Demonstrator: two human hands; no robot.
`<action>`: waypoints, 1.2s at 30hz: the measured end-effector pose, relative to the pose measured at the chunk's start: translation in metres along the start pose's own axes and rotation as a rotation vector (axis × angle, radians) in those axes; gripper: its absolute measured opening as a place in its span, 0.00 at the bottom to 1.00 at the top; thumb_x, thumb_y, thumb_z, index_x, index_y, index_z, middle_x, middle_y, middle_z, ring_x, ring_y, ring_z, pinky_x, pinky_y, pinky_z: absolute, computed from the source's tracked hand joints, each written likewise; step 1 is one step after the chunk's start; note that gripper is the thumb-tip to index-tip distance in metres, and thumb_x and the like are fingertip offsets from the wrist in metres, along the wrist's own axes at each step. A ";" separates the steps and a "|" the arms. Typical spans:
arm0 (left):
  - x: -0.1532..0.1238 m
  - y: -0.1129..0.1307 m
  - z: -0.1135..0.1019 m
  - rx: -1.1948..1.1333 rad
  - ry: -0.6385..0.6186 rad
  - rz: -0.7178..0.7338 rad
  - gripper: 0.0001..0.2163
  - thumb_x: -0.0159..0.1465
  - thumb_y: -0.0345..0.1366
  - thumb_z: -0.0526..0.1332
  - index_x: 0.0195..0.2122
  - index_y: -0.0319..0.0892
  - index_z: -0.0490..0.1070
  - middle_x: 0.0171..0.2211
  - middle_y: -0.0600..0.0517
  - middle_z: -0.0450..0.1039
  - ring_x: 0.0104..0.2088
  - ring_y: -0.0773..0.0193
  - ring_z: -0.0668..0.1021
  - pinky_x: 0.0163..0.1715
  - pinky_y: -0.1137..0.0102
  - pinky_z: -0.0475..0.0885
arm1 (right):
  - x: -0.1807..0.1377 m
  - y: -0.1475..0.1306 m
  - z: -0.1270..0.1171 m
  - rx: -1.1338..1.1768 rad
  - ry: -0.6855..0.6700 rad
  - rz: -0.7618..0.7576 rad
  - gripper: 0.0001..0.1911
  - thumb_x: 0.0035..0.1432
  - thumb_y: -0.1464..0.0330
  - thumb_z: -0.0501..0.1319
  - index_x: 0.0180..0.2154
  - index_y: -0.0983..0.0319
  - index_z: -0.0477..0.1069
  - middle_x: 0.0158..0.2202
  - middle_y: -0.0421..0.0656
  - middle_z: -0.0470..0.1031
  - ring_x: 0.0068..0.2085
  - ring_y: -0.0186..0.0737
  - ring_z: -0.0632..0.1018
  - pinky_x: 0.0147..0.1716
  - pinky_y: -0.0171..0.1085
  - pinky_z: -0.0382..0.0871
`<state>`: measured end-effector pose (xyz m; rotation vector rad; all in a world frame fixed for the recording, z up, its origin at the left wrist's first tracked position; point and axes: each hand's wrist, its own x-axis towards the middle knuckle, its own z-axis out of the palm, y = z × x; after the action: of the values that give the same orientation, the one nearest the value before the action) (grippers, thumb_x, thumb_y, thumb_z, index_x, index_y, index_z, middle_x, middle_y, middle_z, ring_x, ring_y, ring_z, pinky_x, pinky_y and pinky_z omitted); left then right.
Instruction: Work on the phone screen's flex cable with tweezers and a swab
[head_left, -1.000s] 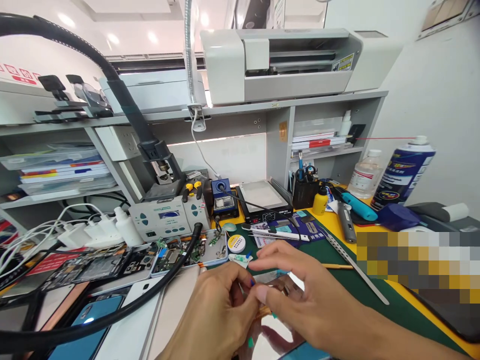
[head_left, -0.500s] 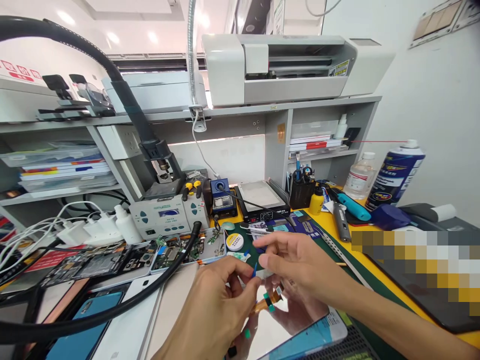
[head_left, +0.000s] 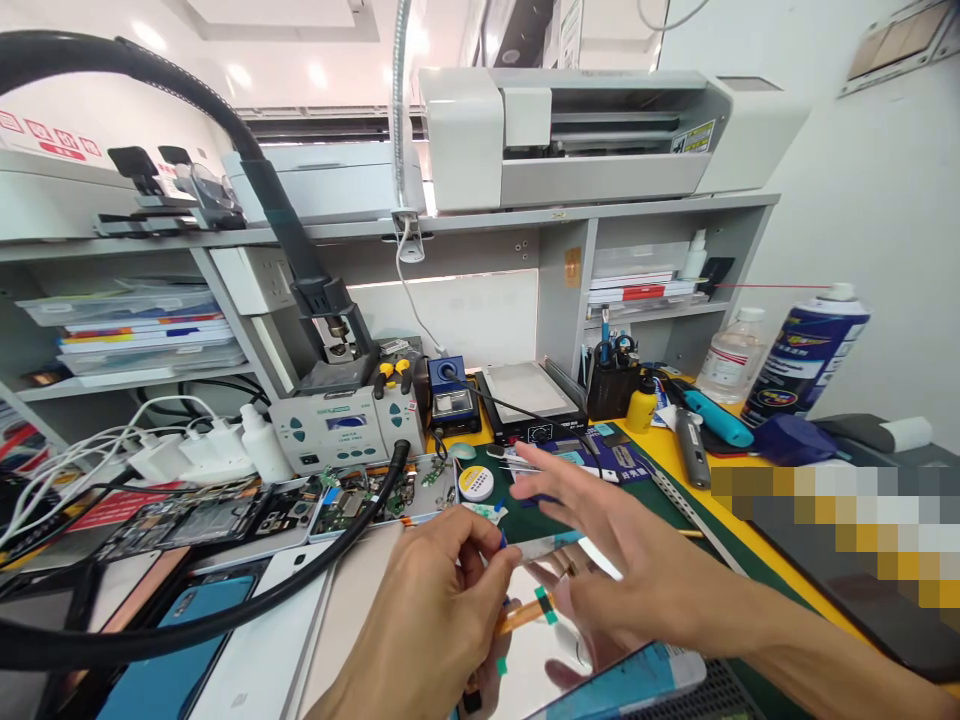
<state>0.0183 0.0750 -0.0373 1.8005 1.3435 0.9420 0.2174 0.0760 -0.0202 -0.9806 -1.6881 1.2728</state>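
Observation:
My left hand (head_left: pixel 431 620) is low in the middle, thumb and forefinger pinched on a small blue tab (head_left: pixel 503 541). Just under those fingers an orange flex cable (head_left: pixel 523 614) with green tabs sticks out over a shiny phone screen panel (head_left: pixel 536 665) lying on the green mat (head_left: pixel 675 555). My right hand (head_left: pixel 622 565) hovers to the right of the left one with its fingers spread and nothing in them. A clear strip with a blue end (head_left: pixel 546 546) lies between the two hands.
A thick black hose (head_left: pixel 225 620) curves across the left, over several phones (head_left: pixel 172 640). Behind stand a hot-air station (head_left: pixel 345 425), a parts tray (head_left: pixel 375 495), a solder tin (head_left: pixel 474 483), a heating plate (head_left: pixel 529 395) and tweezers (head_left: pixel 540 465). A spray can (head_left: pixel 802 350) stands right.
My right hand has let its pinch go, spread its fingers and drawn off to the right. The left hand keeps its pinch. The view has shifted slightly.

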 end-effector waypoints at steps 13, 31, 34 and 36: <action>-0.003 0.011 -0.001 0.088 -0.014 0.017 0.09 0.61 0.43 0.61 0.28 0.45 0.71 0.21 0.55 0.67 0.20 0.64 0.71 0.19 0.72 0.62 | 0.007 -0.002 0.013 -0.250 0.068 -0.060 0.08 0.63 0.66 0.63 0.33 0.59 0.81 0.34 0.41 0.77 0.35 0.40 0.78 0.31 0.36 0.72; 0.003 -0.006 -0.037 0.096 0.168 0.050 0.11 0.67 0.46 0.56 0.38 0.47 0.71 0.30 0.55 0.69 0.26 0.63 0.66 0.26 0.69 0.60 | 0.017 0.000 0.012 -0.689 0.147 -0.365 0.10 0.66 0.72 0.58 0.33 0.61 0.76 0.39 0.46 0.74 0.43 0.46 0.73 0.44 0.46 0.65; 0.004 -0.007 -0.038 0.102 0.181 0.049 0.11 0.67 0.47 0.56 0.37 0.46 0.71 0.29 0.54 0.69 0.25 0.63 0.66 0.25 0.70 0.59 | 0.016 0.002 0.013 -0.677 0.137 -0.349 0.11 0.64 0.73 0.59 0.30 0.60 0.76 0.36 0.45 0.73 0.41 0.46 0.72 0.42 0.45 0.64; 0.004 -0.009 -0.038 0.114 0.176 0.043 0.12 0.66 0.47 0.56 0.37 0.46 0.71 0.29 0.54 0.70 0.24 0.63 0.66 0.24 0.69 0.58 | 0.016 0.002 0.014 -0.654 0.146 -0.328 0.11 0.64 0.73 0.59 0.30 0.60 0.76 0.37 0.45 0.72 0.41 0.47 0.71 0.41 0.45 0.64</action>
<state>-0.0179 0.0847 -0.0256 1.8740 1.4982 1.0879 0.1988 0.0858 -0.0229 -1.0648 -2.0860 0.4207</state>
